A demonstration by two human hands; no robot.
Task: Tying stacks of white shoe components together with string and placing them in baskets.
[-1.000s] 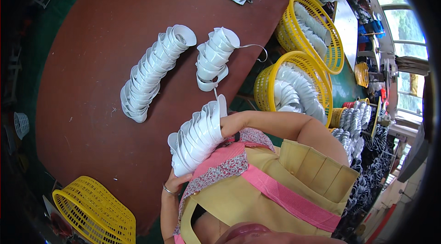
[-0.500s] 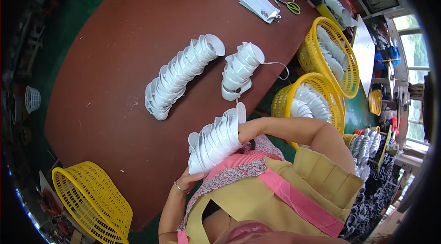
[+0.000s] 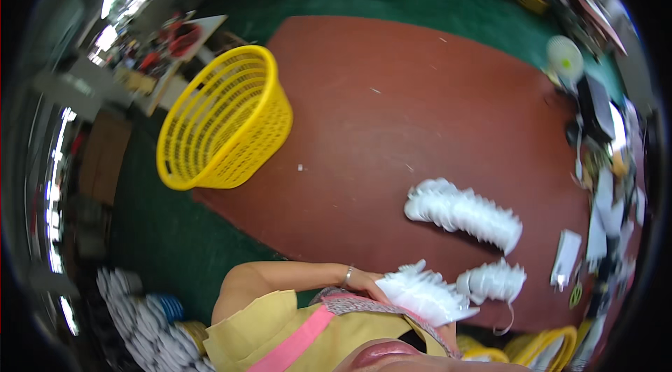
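A nested stack of white glossy shoe uppers (image 3: 427, 295) is held against my front, beyond the near edge of the table. At its left end my left hand (image 3: 369, 283), with a bracelet at the wrist, is closed on it. My right hand (image 3: 448, 334) supports the stack from the near right side; its fingers are hidden behind the uppers. Just right of the held stack, a shorter stack of white uppers (image 3: 493, 281) rests on the table with a thin white strap trailing from it. A longer stack of white uppers (image 3: 465, 214) lies farther back.
The brown table (image 3: 378, 113) spreads ahead. At its left edge stands a tilted yellow basket (image 3: 262, 137). More yellow baskets (image 3: 542, 351) show at the lower right. A white card (image 3: 565, 258), green-handled scissors (image 3: 575, 296) and a small fan (image 3: 565, 58) are on the right.
My view has swung left, so the table and its stacks appear farther right and the left yellow basket is nearer the middle. The held stack stays between my hands.
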